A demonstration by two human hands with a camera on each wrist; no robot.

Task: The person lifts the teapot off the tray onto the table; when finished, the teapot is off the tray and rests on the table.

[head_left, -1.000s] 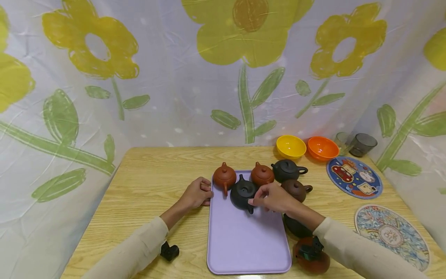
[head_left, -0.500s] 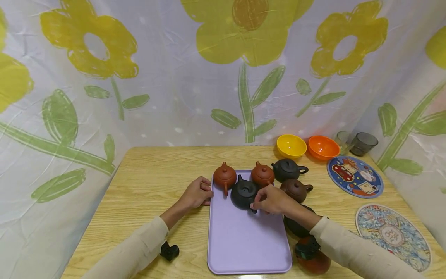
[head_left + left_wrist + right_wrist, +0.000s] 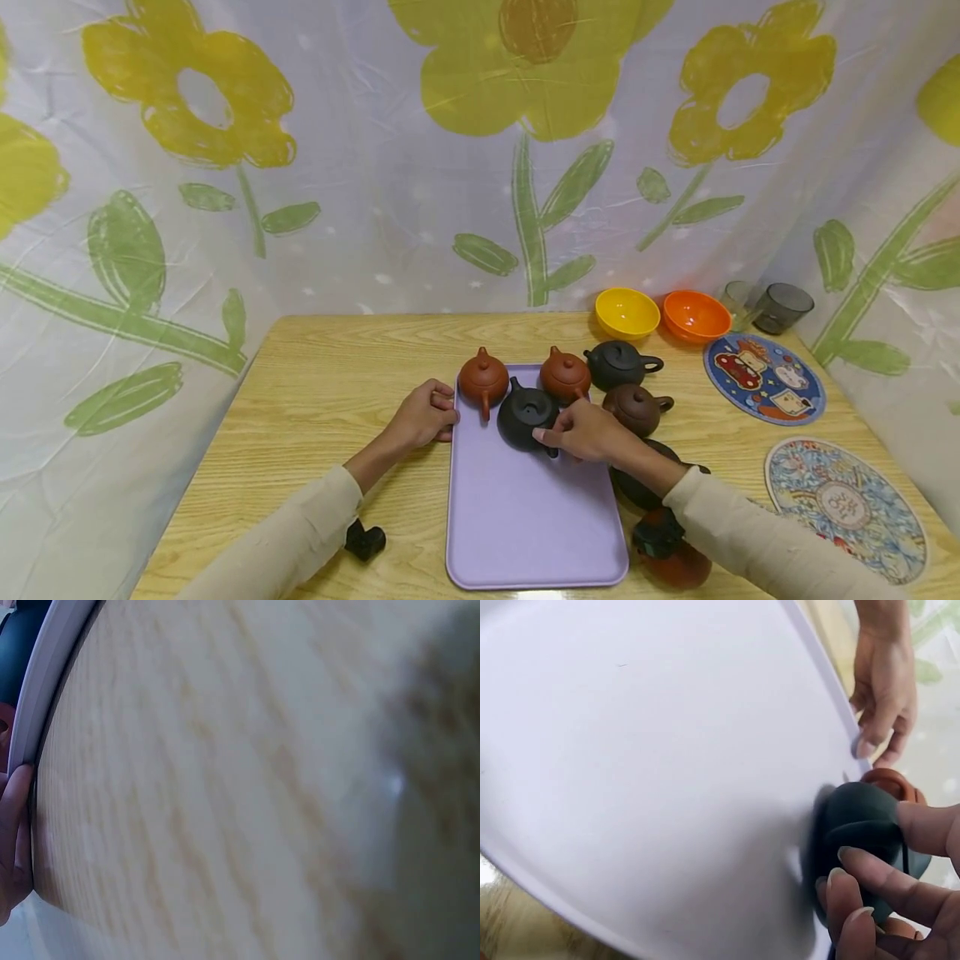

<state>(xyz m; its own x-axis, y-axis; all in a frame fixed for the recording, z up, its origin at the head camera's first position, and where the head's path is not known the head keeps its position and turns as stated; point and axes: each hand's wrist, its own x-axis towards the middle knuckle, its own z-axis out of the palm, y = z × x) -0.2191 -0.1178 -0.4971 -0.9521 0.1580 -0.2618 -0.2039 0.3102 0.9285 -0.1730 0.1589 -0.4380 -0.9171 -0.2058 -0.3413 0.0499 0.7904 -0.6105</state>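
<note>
A black teapot (image 3: 525,411) stands on the far part of a lavender tray (image 3: 536,517). My right hand (image 3: 581,429) grips it from the right, fingers curled round its body. In the right wrist view those fingers (image 3: 862,889) wrap the black teapot (image 3: 859,821) on the tray (image 3: 630,750). My left hand (image 3: 423,417) rests on the table with its fingertips against the tray's left rim. The left wrist view shows one finger (image 3: 11,825) beside the tray's rim (image 3: 45,682). Two red-brown teapots (image 3: 483,379) (image 3: 564,375) stand at the tray's far edge.
Right of the tray stand a black teapot (image 3: 618,364), a brown one (image 3: 637,406), a dark one (image 3: 637,487) under my right forearm and a reddish one (image 3: 675,562). A yellow bowl (image 3: 626,314), an orange bowl (image 3: 696,317), grey cups (image 3: 780,308) and two round mats (image 3: 763,379) lie further right.
My right hand has lowered its fingers onto the black teapot, and the pot has shifted slightly on the tray. The left hand has stayed at the rim.
</note>
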